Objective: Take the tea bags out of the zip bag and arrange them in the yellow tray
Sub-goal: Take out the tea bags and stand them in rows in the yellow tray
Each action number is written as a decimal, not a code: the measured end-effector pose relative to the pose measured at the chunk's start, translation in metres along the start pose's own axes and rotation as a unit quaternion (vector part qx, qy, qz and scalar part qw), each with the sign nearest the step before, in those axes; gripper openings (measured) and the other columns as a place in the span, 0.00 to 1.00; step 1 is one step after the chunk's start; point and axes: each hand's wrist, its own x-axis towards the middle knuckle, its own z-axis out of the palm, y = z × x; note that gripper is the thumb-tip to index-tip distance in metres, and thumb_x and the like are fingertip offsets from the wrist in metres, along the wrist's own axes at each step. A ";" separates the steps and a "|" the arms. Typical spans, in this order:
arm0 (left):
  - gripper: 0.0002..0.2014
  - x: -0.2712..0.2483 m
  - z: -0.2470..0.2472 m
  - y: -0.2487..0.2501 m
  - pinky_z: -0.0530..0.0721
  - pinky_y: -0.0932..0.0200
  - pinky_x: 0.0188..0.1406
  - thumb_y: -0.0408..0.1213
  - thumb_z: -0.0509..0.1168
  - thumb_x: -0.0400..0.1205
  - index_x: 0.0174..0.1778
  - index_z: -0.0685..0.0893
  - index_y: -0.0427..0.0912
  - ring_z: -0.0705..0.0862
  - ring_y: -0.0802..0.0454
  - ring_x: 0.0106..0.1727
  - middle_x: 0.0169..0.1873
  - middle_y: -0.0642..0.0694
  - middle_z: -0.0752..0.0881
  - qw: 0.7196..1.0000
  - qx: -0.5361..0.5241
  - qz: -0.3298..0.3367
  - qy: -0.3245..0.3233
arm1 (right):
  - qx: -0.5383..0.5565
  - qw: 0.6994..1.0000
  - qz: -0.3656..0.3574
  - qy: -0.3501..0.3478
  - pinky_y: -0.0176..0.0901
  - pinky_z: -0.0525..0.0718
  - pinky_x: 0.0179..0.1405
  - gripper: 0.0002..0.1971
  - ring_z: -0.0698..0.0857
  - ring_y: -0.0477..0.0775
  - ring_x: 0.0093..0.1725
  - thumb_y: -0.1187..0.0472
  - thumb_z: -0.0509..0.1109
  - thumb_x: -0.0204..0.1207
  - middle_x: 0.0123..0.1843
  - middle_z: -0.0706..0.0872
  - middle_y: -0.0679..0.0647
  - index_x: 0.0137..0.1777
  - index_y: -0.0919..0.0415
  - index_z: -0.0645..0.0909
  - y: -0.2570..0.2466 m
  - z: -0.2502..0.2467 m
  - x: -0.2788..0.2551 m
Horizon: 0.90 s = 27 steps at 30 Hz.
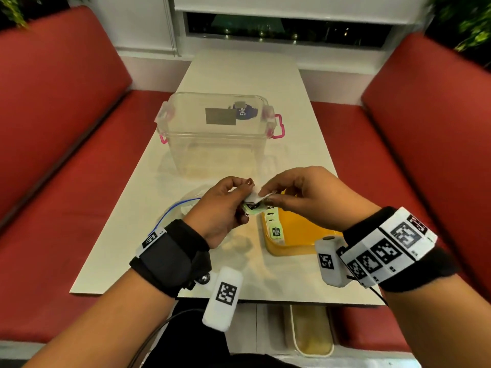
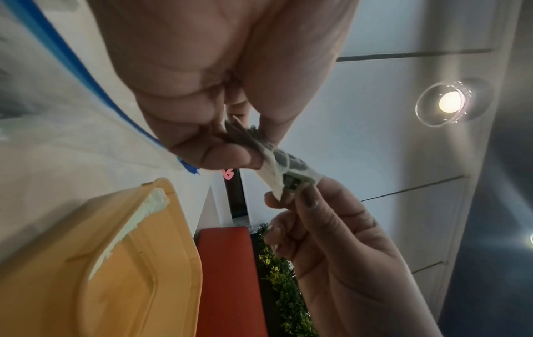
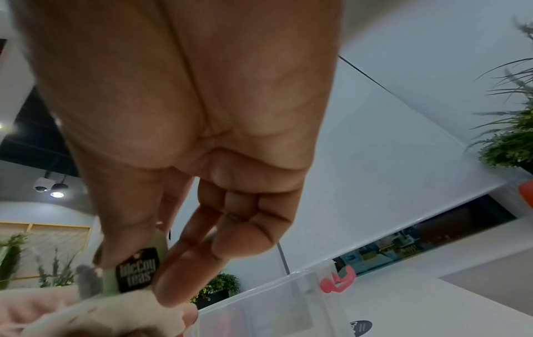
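Over the table's near middle my left hand [image 1: 228, 205] grips a small bunch of pale green tea bags [image 1: 253, 204] with black labels. My right hand [image 1: 281, 192] pinches the end of one tea bag [image 2: 291, 180] from that bunch; its label [image 3: 135, 272] shows in the right wrist view. The yellow tray [image 1: 297, 235] lies just under and right of my hands, with a row of tea bags [image 1: 275, 227] along its left side. The clear zip bag [image 1: 175, 211] with a blue seal lies flat on the table, left of my left hand.
A clear plastic box [image 1: 218, 134] with pink latches stands behind my hands in the middle of the white table [image 1: 239, 75]. Red benches [image 1: 53, 128] flank the table on both sides. The table's near edge lies just below my wrists.
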 end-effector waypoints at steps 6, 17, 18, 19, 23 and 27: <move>0.06 0.010 -0.007 -0.009 0.76 0.65 0.24 0.32 0.58 0.87 0.55 0.79 0.44 0.75 0.56 0.26 0.32 0.47 0.80 0.996 0.071 0.044 0.017 | -0.018 0.998 0.038 0.054 0.45 0.79 0.40 0.07 0.81 0.50 0.39 0.54 0.67 0.80 0.40 0.85 0.51 0.51 0.52 0.86 0.014 -0.009 0.000; 0.11 0.016 -0.006 -0.019 0.82 0.61 0.33 0.34 0.59 0.86 0.46 0.87 0.41 0.82 0.55 0.35 0.37 0.52 0.85 0.956 0.273 0.099 -0.038 | 0.070 0.993 0.094 -0.014 0.37 0.82 0.35 0.06 0.89 0.47 0.35 0.62 0.64 0.83 0.38 0.91 0.55 0.51 0.59 0.83 0.035 -0.007 0.010; 0.09 0.016 -0.004 -0.019 0.82 0.58 0.34 0.37 0.62 0.85 0.46 0.87 0.42 0.81 0.55 0.35 0.37 0.52 0.85 0.954 0.278 0.105 -0.050 | 0.078 0.993 0.093 -0.016 0.38 0.82 0.35 0.06 0.89 0.49 0.36 0.62 0.64 0.83 0.39 0.91 0.56 0.51 0.60 0.83 0.035 -0.005 0.011; 0.07 0.016 -0.004 -0.020 0.82 0.56 0.35 0.41 0.65 0.84 0.47 0.86 0.43 0.81 0.55 0.35 0.38 0.50 0.85 0.948 0.289 0.117 -0.061 | 0.086 0.992 0.093 -0.018 0.40 0.83 0.36 0.06 0.90 0.50 0.37 0.62 0.64 0.83 0.39 0.91 0.57 0.51 0.60 0.83 0.036 -0.004 0.012; 0.05 0.021 -0.007 -0.024 0.81 0.54 0.41 0.42 0.70 0.81 0.45 0.84 0.45 0.79 0.55 0.39 0.40 0.51 0.81 0.895 0.391 0.213 -0.043 | 0.083 0.991 0.100 -0.004 0.48 0.86 0.44 0.04 0.90 0.50 0.39 0.60 0.67 0.81 0.40 0.91 0.55 0.50 0.58 0.83 0.042 0.002 0.014; 0.04 0.024 -0.004 -0.023 0.77 0.61 0.42 0.41 0.70 0.80 0.43 0.85 0.45 0.78 0.58 0.41 0.40 0.53 0.81 0.857 0.442 0.261 -0.031 | 0.043 0.994 0.101 -0.006 0.48 0.86 0.43 0.02 0.88 0.47 0.39 0.59 0.73 0.75 0.36 0.90 0.50 0.46 0.53 0.87 0.044 0.007 0.017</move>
